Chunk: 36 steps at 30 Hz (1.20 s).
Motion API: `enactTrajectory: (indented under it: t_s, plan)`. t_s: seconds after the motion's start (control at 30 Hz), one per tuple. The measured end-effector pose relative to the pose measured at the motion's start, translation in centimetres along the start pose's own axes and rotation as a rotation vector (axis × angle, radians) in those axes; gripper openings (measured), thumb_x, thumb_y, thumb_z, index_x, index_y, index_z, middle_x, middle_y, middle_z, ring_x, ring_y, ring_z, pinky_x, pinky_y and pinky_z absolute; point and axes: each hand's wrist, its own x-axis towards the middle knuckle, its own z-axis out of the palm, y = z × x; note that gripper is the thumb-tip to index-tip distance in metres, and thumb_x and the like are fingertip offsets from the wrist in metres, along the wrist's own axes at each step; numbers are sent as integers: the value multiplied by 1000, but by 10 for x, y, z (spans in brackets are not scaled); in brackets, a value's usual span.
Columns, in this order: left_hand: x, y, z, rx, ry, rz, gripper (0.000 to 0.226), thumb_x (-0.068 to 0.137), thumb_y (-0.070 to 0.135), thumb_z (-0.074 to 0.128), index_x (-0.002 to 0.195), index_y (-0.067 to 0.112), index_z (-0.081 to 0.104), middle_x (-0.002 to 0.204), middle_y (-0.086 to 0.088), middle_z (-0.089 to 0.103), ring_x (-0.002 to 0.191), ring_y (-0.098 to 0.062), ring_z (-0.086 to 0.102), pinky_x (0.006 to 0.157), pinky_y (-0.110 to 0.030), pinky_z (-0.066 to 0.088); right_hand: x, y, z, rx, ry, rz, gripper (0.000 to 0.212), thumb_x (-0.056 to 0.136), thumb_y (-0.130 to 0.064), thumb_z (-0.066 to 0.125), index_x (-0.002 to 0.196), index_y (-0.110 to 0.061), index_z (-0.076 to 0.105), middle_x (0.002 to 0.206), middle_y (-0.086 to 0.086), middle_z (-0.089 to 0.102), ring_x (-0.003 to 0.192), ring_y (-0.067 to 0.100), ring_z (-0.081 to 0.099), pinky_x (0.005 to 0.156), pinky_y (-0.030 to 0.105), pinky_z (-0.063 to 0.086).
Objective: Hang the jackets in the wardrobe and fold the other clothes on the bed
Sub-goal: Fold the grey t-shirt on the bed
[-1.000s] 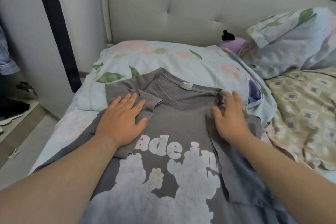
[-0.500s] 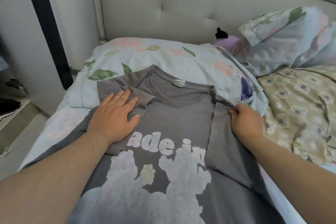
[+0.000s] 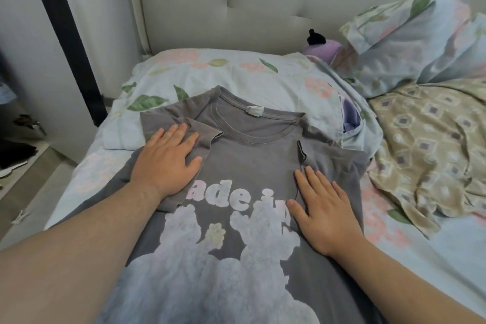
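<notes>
Sides turned in, palms flattening the grey T-shirt

The grey T-shirt (image 3: 252, 155) lies print-up in the middle of the frame on the bed (image 3: 86, 173), collar towards the headboard. The left hand (image 3: 165, 163) and right hand (image 3: 323, 208) lie flat on the folded-in sides, fingers straight, gripping nothing. I would press both creases straight and parallel down to the hem before folding the hem up to the collar.

T-shirt (image 3: 252, 155) hem below bottom edge

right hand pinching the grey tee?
No, the right hand lies flat with straight fingers on the folded-in side of the grey T-shirt.
</notes>
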Motion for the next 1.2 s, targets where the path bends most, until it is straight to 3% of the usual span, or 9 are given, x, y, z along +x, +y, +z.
enactTrajectory:
  t_s: [0.17, 0.4, 0.7, 0.83, 0.9, 1.0, 1.07, 1.1, 1.2]
  plan:
    - [-28, 13, -8, -63, -74, -131, 63, 101, 47, 20, 157, 20, 13, 165, -11, 5, 151, -25, 2, 123, -40, -1, 1, 0, 3, 7, 13, 16, 78, 89, -67, 5, 158, -32, 8, 166, -6, 4, 152, 12, 3, 123, 38, 6]
    - [-140, 34, -25, -181, -213, -121, 63, 101, 47, 15, 157, 20, 7, 165, -6, 1, 152, -21, -1, 123, -37, 0, -38, -26, -12, -32, -64, 94, 63, 101, -48, 15, 158, -21, 11, 165, 11, 6, 152, 28, 4, 122, 53, 4]
    - [-276, 45, -62, -287, -354, -145, 59, 103, 43, 23, 158, 24, 7, 165, 0, -3, 151, -16, -5, 122, -33, -3, -211, -35, -22, 104, -169, -24, 60, 104, -46, 20, 158, -20, 18, 166, 7, 9, 153, 25, 6, 122, 38, -1]
    - [-343, 44, -90, -273, -295, -203, 56, 103, 37, 37, 154, 16, 27, 163, -6, 19, 151, -22, 14, 122, -35, 6, -286, -28, -32, 229, -90, 26, 52, 103, -36, 37, 151, -15, 37, 162, 9, 25, 149, 26, 22, 122, 34, 8]
    - [-372, 36, -102, -211, -191, -288, 51, 98, 30, 50, 144, 7, 46, 152, -14, 40, 143, -31, 32, 119, -42, 18, -322, -25, -36, 351, 0, 173, 48, 97, -31, 52, 139, -9, 50, 150, 16, 40, 139, 32, 38, 116, 36, 25]
    - [-400, 12, -110, -239, -155, -630, 42, 88, 24, 63, 122, 0, 59, 123, -27, 58, 115, -45, 53, 97, -50, 43, -361, -19, -44, 469, 28, 490, 36, 90, -31, 61, 116, -6, 59, 109, 14, 60, 102, 33, 55, 86, 37, 43]
    - [-411, 2, -113, -416, -224, -853, 33, 88, 31, 63, 99, 0, 61, 100, -26, 62, 93, -44, 60, 82, -48, 50, -377, -16, -54, 536, -101, 635, 25, 88, -37, 57, 84, -13, 57, 76, 4, 56, 70, 23, 52, 62, 32, 37]
    - [-417, 1, -112, -508, -254, -879, 32, 89, 33, 64, 90, 1, 61, 90, -23, 64, 85, -41, 61, 77, -46, 51, -381, -15, -58, 556, -194, 660, 28, 85, -39, 56, 72, -15, 50, 65, 0, 49, 59, 20, 45, 55, 31, 33]
    - [-431, -2, -112, -575, -217, -805, 22, 91, 25, 66, 79, 7, 63, 82, -19, 66, 78, -36, 61, 69, -42, 47, -387, -14, -64, 596, -421, 569, 23, 81, -31, 60, 68, -13, 53, 67, 5, 57, 60, 21, 50, 55, 30, 36]
